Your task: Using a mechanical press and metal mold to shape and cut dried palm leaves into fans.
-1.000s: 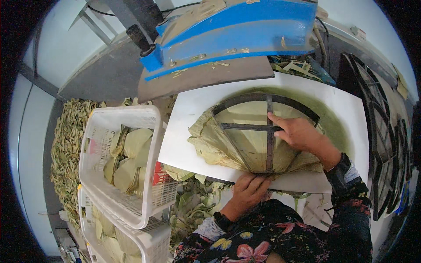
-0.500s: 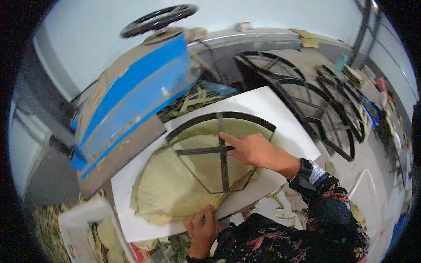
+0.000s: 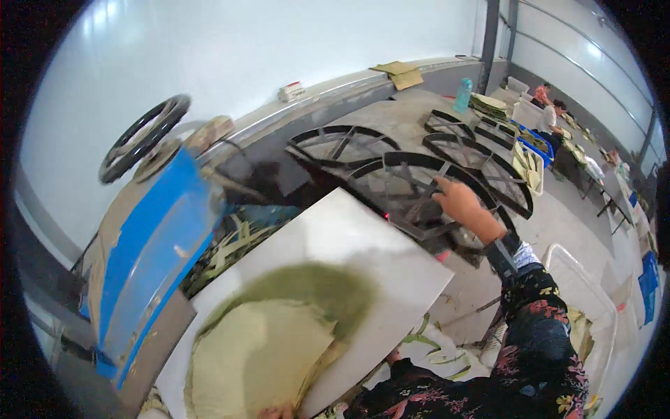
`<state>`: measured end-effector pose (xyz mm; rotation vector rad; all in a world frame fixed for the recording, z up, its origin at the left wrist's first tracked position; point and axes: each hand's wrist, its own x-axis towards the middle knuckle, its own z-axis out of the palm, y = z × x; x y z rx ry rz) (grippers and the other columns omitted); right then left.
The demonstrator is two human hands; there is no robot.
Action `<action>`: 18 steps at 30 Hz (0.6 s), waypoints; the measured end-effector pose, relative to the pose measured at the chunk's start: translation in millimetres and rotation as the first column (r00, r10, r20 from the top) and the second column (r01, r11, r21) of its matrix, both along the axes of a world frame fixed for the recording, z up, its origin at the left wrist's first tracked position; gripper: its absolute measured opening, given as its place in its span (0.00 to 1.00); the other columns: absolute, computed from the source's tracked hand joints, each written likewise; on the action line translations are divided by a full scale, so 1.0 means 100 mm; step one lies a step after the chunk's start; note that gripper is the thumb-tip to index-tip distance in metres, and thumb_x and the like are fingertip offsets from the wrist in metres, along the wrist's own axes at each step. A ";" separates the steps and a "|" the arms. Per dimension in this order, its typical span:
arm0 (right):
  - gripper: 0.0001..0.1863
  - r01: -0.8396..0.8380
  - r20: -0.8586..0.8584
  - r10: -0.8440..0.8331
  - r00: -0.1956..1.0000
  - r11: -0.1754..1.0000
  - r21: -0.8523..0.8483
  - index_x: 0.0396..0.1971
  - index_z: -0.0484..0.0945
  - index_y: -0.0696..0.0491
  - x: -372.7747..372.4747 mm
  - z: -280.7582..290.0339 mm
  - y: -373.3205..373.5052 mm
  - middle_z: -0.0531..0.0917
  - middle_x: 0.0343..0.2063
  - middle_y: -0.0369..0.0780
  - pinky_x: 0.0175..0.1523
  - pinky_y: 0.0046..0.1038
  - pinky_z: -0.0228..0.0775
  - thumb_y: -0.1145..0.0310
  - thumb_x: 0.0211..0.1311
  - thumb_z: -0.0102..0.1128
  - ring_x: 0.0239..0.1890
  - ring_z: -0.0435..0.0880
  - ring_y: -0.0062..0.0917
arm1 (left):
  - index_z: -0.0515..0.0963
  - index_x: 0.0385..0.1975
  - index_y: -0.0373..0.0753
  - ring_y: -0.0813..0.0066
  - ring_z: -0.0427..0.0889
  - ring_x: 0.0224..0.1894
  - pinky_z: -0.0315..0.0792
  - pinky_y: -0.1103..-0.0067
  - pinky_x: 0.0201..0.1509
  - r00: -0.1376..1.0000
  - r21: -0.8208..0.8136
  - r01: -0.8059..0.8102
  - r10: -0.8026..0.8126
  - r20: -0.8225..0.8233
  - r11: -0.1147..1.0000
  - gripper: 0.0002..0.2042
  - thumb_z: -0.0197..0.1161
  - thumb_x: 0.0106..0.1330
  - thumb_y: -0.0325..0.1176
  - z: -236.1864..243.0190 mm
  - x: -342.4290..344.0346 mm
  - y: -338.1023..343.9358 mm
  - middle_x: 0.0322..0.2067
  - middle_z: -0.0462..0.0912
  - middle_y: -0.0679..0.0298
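My right hand (image 3: 466,208) reaches out to the right, its fingers closed on a bar of a black fan-shaped metal frame (image 3: 386,167). This frame has crossing bars inside a curved rim and overlaps other dark frame parts beyond the white board. A stack of pale yellow-green sheets (image 3: 262,349), rounded at the far side, lies on the white board (image 3: 394,255). Darker green sheet shows along the stack's far edge. Only the fingertips of my left hand (image 3: 277,413) show, at the stack's near edge; the rest is cut off by the picture's lower edge.
More black frames (image 3: 342,129) stand on the grey surface at the back. A blue machine part (image 3: 150,230) with a black handwheel (image 3: 183,105) is at the left. A teal bottle (image 3: 463,96) and a white crate (image 3: 558,253) are to the right. Two people sit far off.
The black frame that lay on the sheets is off them. My right hand has moved right, away from the stack. The view has turned right, leaving my left hand mostly out of the picture.
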<state>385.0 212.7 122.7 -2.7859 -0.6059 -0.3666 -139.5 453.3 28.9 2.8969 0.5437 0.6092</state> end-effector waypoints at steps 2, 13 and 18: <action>0.23 -0.044 -0.046 0.044 0.998 0.999 0.003 0.50 0.68 0.52 0.20 -0.12 -0.13 0.80 0.31 0.52 0.41 0.44 0.70 0.59 0.55 0.55 0.37 0.78 0.47 | 0.70 0.51 0.37 0.57 0.67 0.48 0.62 0.64 0.54 1.000 -0.003 -0.006 0.006 0.024 1.000 0.19 0.61 0.60 0.35 0.15 0.04 -0.05 0.45 0.68 0.55; 0.22 -0.418 -0.098 0.434 0.896 0.896 0.149 0.48 0.69 0.57 0.88 -0.12 -0.46 0.79 0.32 0.54 0.42 0.43 0.70 0.61 0.56 0.55 0.36 0.78 0.48 | 0.68 0.51 0.36 0.51 0.72 0.47 0.69 0.65 0.47 0.928 0.025 -0.282 0.279 -0.246 0.959 0.16 0.53 0.64 0.32 -0.40 -0.29 0.08 0.49 0.70 0.49; 0.16 -0.314 0.077 0.306 0.949 0.942 0.121 0.41 0.77 0.53 1.94 0.08 -0.89 0.80 0.35 0.50 0.45 0.40 0.69 0.59 0.59 0.51 0.40 0.77 0.46 | 0.67 0.48 0.35 0.59 0.71 0.41 0.69 0.68 0.42 0.817 0.019 -0.403 0.369 -0.443 0.915 0.13 0.48 0.66 0.32 -0.01 0.07 -0.12 0.44 0.70 0.53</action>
